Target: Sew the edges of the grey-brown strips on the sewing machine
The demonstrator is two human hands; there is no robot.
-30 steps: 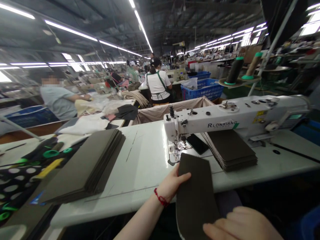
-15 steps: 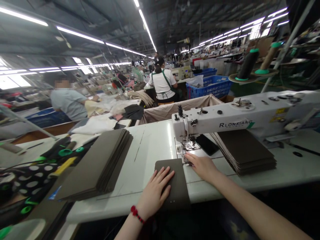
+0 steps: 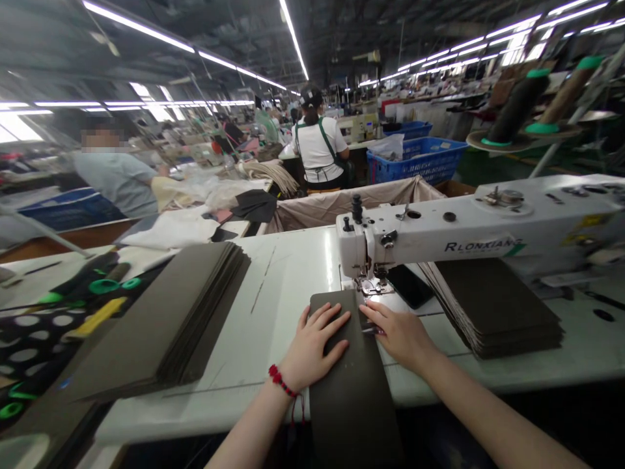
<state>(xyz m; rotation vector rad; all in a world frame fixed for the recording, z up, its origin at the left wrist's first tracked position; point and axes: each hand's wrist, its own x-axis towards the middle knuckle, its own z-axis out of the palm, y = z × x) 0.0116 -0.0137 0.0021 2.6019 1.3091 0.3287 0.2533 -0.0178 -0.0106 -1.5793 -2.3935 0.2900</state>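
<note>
My left hand (image 3: 312,345) lies flat on a dark olive-grey panel (image 3: 356,397), its fingers spread. The panel's rounded far end is close to the presser foot of the white sewing machine (image 3: 375,283), and its near part hangs past the table's front edge. My right hand (image 3: 400,335) is at the panel's right edge, just in front of the foot, with fingers drawn together. A small metal tool (image 3: 372,330) shows under those fingers; its kind is unclear. Stacks of similar panels lie to the left (image 3: 166,312) and to the right (image 3: 493,299), the right one beneath the machine arm.
A black phone (image 3: 409,286) lies behind the needle area. Thread cones (image 3: 520,107) stand at upper right. A cloth-lined bin (image 3: 307,212) adjoins the table's far side. Thread spools and dotted fabric (image 3: 34,332) lie at left. Co-workers sit further off, near blue crates (image 3: 420,159).
The panel has moved forward along the machine's left side, its far end nearer the foot. My left hand went with it. My right hand has drawn back slightly from the needle area.
</note>
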